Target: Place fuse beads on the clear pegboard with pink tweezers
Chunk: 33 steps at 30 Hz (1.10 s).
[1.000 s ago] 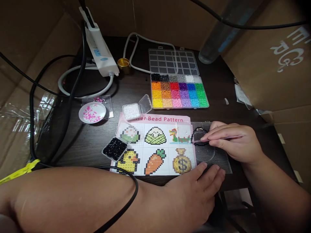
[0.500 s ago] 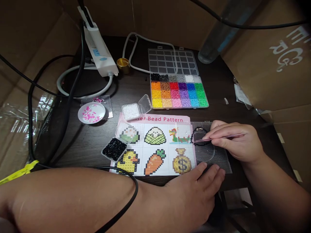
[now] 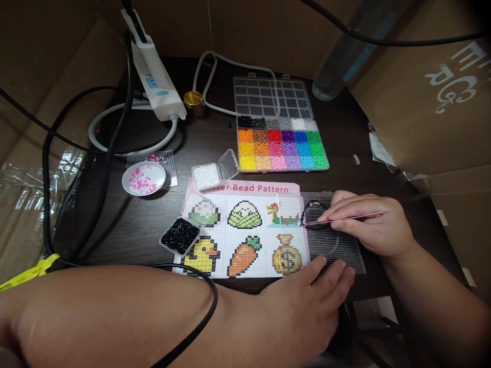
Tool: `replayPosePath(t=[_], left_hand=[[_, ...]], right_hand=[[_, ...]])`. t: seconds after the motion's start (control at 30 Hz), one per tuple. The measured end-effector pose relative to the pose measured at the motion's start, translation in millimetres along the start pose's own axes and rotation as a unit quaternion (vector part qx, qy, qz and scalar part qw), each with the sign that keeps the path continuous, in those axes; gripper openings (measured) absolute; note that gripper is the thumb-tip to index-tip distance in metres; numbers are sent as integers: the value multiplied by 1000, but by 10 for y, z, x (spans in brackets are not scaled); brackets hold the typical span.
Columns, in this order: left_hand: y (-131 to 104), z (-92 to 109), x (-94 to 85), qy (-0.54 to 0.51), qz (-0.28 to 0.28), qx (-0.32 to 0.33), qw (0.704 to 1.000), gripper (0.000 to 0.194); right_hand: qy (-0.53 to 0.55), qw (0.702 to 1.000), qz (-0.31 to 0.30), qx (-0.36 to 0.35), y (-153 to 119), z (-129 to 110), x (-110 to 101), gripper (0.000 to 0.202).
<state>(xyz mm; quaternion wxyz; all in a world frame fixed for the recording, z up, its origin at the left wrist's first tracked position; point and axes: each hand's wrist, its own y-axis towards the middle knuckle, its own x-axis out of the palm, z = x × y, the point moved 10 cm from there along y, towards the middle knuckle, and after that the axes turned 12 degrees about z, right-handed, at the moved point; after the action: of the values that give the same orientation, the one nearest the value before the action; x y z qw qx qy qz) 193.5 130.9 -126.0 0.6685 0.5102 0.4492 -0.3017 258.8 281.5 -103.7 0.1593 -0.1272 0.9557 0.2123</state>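
Observation:
My right hand (image 3: 370, 222) is closed in a pinch on pink tweezers (image 3: 356, 216), whose tips point left to a line of black beads (image 3: 315, 204) on a clear pegboard (image 3: 351, 255). The beads form a curved outline on the board's upper left. My left hand (image 3: 310, 301) lies with fingers spread across the board's lower edge, holding nothing. Under the board's left part is a bead pattern sheet (image 3: 245, 209) with printed pictures such as a carrot and a money bag. An open box of black beads (image 3: 180, 235) rests on the sheet's left edge.
Behind the sheet are a small box of white beads (image 3: 207, 176) and a sorted case of coloured beads (image 3: 284, 143). At left are a white dish (image 3: 143, 179) of pink and white beads, a power strip (image 3: 159, 87) and a black cable (image 3: 203, 312) crossing my left forearm.
Almost nothing differs. My right hand has shifted very slightly left, with the tweezer tips still at the black beads; my left hand stays on the board's edge.

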Motion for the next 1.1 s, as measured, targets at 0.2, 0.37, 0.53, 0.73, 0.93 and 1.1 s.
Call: replayPosePath(t=[0.2,0.37,0.53,0.73,0.93,1.1], left_hand=[[3,-6,-13,-3,5,-2,1000,39],[4,-2,-18,-10,7,-1,1000,38],[9,-16,-14,-12,8,-4,1000,37],[-2,-6,-6,-6,2,-5,1000,39],[-6,-3,-10,-11,0,-5,1000,37],[-7,0,0,-13,0,-2,1000,38]], right_hand=[[0,1000,13,7,13,2,-19,22],[2,1000,2,3,-3,3,0,27],[0,1000,-7,-1,-11,6,16,32],[0,1000,-2,-2,-2,-6,12,32],[4,1000,-2,0,0,-8,14,30],[8,1000,-7,-8,-12,-12,19,32]])
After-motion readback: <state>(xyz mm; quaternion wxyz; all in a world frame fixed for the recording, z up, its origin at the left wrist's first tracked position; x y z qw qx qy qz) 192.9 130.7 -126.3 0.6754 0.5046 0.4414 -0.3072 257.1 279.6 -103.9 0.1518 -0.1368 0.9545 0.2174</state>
